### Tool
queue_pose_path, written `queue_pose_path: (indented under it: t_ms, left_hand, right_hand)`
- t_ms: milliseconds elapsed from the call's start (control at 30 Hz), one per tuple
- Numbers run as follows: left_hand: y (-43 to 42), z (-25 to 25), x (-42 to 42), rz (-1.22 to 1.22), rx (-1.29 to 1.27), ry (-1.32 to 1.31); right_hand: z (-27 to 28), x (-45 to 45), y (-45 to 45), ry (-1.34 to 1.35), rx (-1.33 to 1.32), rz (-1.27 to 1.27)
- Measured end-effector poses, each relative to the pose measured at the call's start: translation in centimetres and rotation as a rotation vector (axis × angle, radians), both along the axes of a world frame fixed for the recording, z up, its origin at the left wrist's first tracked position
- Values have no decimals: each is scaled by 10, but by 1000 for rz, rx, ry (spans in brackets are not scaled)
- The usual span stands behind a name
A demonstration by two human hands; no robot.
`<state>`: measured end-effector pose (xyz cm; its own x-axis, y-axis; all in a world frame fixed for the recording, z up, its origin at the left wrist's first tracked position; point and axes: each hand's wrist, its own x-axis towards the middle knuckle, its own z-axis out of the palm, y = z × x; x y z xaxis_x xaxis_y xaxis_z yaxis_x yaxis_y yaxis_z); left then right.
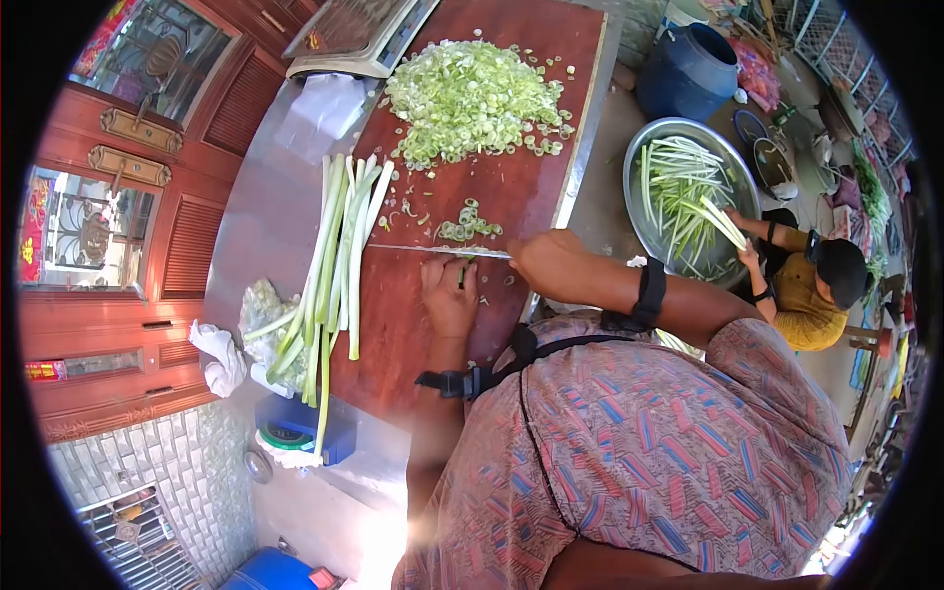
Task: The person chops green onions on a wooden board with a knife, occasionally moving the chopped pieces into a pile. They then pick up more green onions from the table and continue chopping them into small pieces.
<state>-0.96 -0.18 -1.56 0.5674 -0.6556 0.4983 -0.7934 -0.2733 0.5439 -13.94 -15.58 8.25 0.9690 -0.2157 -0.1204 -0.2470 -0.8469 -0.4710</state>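
Red cutting board (393, 310) here, and we'd call the slicing well underway but nowhere near finished. At the far end sits a big loose heap of chopped scallion rings (477, 98), which looks to us like the bulk of what's done. Nearer the blade there's a small pile of rings (468, 224), apart from the heap, so we'd guess that's the current bunch's share.

Our right hand (551, 265) has its fingers wrapped firmly round the handle end of the knife (433, 251), whose blade lies edge-on across the board. Our left hand (449, 295) is just beside it, fingers bent and tucked close to the steel (mind those knuckles, folks). There's a bit of green between them, but we can't tell whether they're gripping a scallion end or only resting there.

What's left? A bundle of whole scallions (329, 256) lies along the board's left side, uncut, a few ends hanging past the edge. Over on the right, a metal basin (629, 197) holds plenty of long scallions too, and a co-worker's hand (749, 258) has more stalks over it. We reckon most of the long stuff hasn't met the knife yet.
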Motion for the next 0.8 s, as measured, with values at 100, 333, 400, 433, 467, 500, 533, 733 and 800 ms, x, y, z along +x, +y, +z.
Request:
queue_pose_path:
  t_ms: [100, 333, 400, 433, 467, 500, 533, 733, 800]
  left_hand:
    - [-1, 1, 0, 1, -9, 25]
    - [-2, -1, 1, -12, -55, 33]
    - [-2, -1, 2, -14, -53, 31]
    - [-2, -1, 1, -13, -53, 31]
    - [-3, -2, 1, -12, -53, 30]
    - [-3, -1, 1, -12, -56, 27]
    - [-2, -1, 0, -15, -45, 26]
    - [-1, -2, 0, -14, -63, 9]
    - [-1, -4, -1, -12, -68, 19]
  right_hand:
    - [-1, 0, -2, 11, -24, 16]
    - [-3, 23, -7, 62, -5, 93]
    - [-11, 36, -4, 64, -8, 88]
    - [-18, 40, -2, 61, -12, 88]
    - [-26, 44, 0, 65, -9, 52]
    - [-27, 46, 3, 69, -4, 15]
    - [-28, 46, 4, 65, -5, 14]
    - [-27, 44, -5, -28, 183, -152]
    - [-14, 32, -4, -14, 126, -158]
